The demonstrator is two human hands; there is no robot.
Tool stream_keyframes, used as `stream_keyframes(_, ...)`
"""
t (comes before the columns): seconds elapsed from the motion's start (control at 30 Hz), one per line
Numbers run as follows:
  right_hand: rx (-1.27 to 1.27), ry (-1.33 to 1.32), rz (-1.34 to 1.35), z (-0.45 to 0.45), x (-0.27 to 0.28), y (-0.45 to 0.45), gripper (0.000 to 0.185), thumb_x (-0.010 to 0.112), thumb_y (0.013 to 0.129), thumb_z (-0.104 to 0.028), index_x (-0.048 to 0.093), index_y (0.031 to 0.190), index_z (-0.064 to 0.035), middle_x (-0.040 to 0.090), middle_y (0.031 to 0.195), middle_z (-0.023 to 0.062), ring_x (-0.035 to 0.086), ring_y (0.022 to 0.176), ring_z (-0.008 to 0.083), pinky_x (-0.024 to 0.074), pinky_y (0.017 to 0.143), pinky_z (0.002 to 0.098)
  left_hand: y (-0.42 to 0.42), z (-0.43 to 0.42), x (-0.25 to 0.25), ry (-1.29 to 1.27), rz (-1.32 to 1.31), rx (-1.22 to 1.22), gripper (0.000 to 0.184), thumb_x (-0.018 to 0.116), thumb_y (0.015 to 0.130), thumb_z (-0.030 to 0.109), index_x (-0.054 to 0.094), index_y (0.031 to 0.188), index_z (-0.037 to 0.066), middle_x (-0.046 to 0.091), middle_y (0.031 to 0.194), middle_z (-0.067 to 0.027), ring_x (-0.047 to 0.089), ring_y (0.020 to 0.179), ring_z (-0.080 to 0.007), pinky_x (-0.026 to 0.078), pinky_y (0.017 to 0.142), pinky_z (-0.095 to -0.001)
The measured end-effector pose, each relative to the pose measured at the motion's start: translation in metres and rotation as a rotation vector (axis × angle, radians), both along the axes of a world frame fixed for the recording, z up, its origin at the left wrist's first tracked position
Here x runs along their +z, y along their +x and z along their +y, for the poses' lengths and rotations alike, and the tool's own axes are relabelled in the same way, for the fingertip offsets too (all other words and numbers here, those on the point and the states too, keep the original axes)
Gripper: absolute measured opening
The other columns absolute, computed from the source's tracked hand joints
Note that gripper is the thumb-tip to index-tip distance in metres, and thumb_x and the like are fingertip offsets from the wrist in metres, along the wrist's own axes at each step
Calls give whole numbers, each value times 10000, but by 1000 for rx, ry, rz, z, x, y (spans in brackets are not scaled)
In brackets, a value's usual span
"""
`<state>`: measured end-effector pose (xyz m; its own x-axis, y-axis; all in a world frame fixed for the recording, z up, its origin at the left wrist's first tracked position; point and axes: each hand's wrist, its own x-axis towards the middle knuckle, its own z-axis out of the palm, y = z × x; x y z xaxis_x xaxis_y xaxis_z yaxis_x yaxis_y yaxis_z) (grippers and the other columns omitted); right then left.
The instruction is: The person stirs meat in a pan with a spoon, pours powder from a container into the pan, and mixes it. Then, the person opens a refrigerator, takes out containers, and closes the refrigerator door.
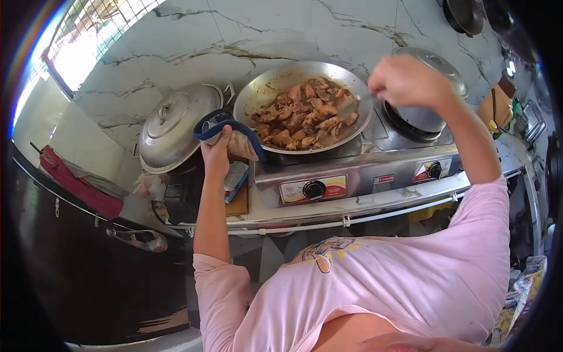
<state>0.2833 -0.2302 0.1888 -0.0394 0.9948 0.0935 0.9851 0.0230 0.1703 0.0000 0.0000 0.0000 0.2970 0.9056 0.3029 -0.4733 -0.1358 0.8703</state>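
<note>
A wide metal wok (pixel 249 97) stands on the left burner, holding pieces of browned meat (pixel 311 114) in dark sauce. At the wok's left rim, my left hand (pixel 216 155) is closed on a cloth pot holder (pixel 241 141) with blue edging, which covers that part of the rim. Above the right side of the wok, my right hand (pixel 406 81) grips the handle of a metal spatula (pixel 349 111). The spatula's blade reaches down to the meat and is slightly blurred; its exact shape is hard to tell.
A large lidded pot (pixel 182 120) stands left of the wok. Another lidded pot (pixel 419 117) sits on the right burner of the steel gas stove (pixel 358 176). A maroon cloth (pixel 79 185) hangs at left. A marble-patterned wall (pixel 264 32) rises behind.
</note>
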Motion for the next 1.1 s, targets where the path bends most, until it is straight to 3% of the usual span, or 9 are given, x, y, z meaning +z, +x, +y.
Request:
stream_keyframes(0.1, -2, -21, 85, 8, -35, 3, 136, 584, 613, -42, 653, 730, -55, 616, 724, 139, 604, 703, 291, 475, 621, 396, 1, 4, 7, -10, 22, 23, 323, 714, 735, 111, 558, 1006, 32, 594, 971, -35, 554, 888, -140, 434, 802, -273)
stream_keyframes(0.27, 81, 90, -49, 69, -89, 13, 97, 590, 597, -39, 627, 686, -37, 619, 720, 141, 607, 685, 304, 484, 585, 386, 3, 7, 15, -3, 18, 45, 307, 707, 741, 97, 561, 1005, 40, 594, 967, -34, 554, 882, -137, 431, 805, -271)
stream_keyframes(0.37, 77, 83, -141, 87, -81, 7, 88, 586, 608, -47, 628, 685, -37, 622, 716, 134, 615, 696, 301, 494, 600, 380, 1, 13, 15, 17, 25, 23, 303, 702, 745, 95, 560, 1007, 40, 594, 971, -34, 554, 887, -137, 432, 808, -268)
stream_keyframes(0.47, 62, 99, -224, 78, -23, -25, 65, 582, 647, -71, 631, 681, -45, 634, 736, 116, 628, 694, 269, 509, 604, 369, 1, 18, 13, 27, -1, 8, 302, 702, 744, 96, 561, 1006, 40, 595, 969, -33, 555, 886, -135, 434, 803, -262)
stream_keyframes(0.57, 91, 127, -234, 103, -7, -45, 67, 584, 688, -90, 637, 710, -56, 641, 764, 107, 632, 694, 247, 515, 593, 358, 1, 19, 13, 41, 3, 8, 301, 704, 744, 98, 562, 1002, 39, 594, 966, -32, 557, 877, -134, 436, 796, -257)
stream_keyframes(0.63, 238, 275, -222, 137, -23, -52, 84, 563, 716, -101, 637, 723, -61, 641, 764, 100, 633, 701, 249, 515, 590, 356, 1, 21, 12, 42, 13, 18, 299, 704, 743, 99, 564, 1001, 41, 594, 965, -31, 558, 873, -133, 439, 790, -258)
stream_keyframes(0.73, 252, 275, -261, 162, -53, -71, 106, 532, 731, -98, 636, 720, -80, 638, 751, 88, 630, 696, 252, 513, 581, 356, 0, 18, 13, 47, 21, 25, 300, 705, 744, 100, 563, 1002, 41, 593, 966, -31, 561, 869, -132, 444, 779, -258)
stream_keyframes(0.8, 445, 249, -229, 165, -69, -76, 97, 532, 706, -88, 628, 696, -89, 630, 720, 85, 628, 690, 253, 510, 580, 363, -3, 19, 14, 53, 26, 15, 304, 704, 745, 101, 561, 1005, 40, 592, 969, -32, 563, 868, -132, 446, 775, -258)
stream_keyframes(1.1, 675, 277, -102, 82, -71, 15, 200, 577, 655, -102, 643, 829, -175, 515, 699, 15, 555, 679, 213, 453, 554, 334, -3, 23, 11, 73, 29, 34, 366, 715, 733, 104, 535, 1043, 30, 583, 1005, -49, 552, 905, -147, 436, 810, -263)
